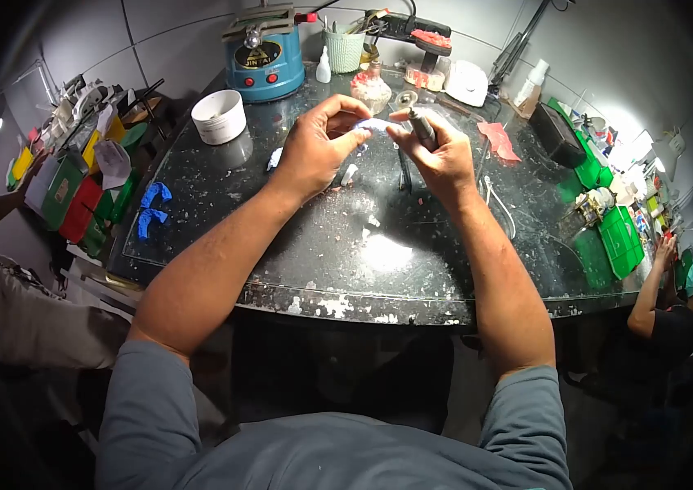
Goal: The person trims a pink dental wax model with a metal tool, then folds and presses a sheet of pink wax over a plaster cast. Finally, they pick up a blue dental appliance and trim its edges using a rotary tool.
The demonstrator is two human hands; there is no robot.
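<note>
Over the black worktop, my left hand point(320, 147) pinches one end of a small pale blue and white curved piece point(373, 125). Against its other end are the fingertips of my right hand point(442, 151), which is wrapped round a dark grey pen-shaped tool point(422, 129). A dark cord hangs below the right hand. Small whitish fragments point(350, 174) lie on the worktop under the hands. Bright blue curved pieces point(153, 210) rest at the left side of the worktop.
Behind the hands stand a white tub point(219, 117), a blue machine point(266, 65), a green holder point(344, 51) and a small white bottle point(324, 65). A pink sheet point(498, 141) and green trays point(622, 242) lie right. People sit at both sides.
</note>
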